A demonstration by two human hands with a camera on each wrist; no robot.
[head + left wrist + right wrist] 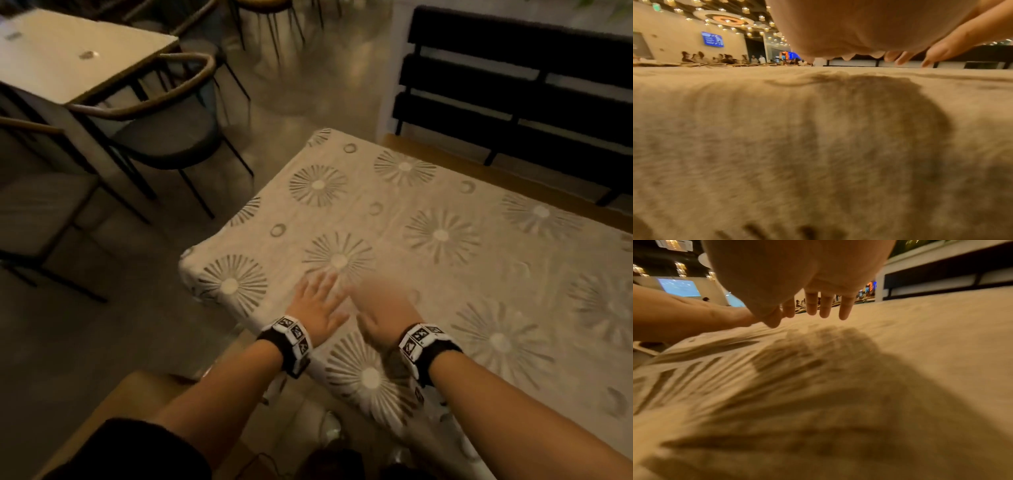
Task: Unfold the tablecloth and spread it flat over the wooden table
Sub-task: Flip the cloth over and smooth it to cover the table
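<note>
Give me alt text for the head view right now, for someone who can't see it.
Both open hands, left hand and blurred right hand, are side by side, palms down over a pale tablecloth with sunburst print spread across the table. A wooden strip of the table shows at the far edge, beside a dark slatted bench.

The right hand (380,308) is smeared by motion in the head view, so contact between its fingers (826,306) and the tablecloth (445,260) cannot be told. Ahead of the fingers the wooden table (513,178) is hidden but for one strip. The cloth is cut off rightward. Below the left hand (869,29) the weave is blurred
</note>
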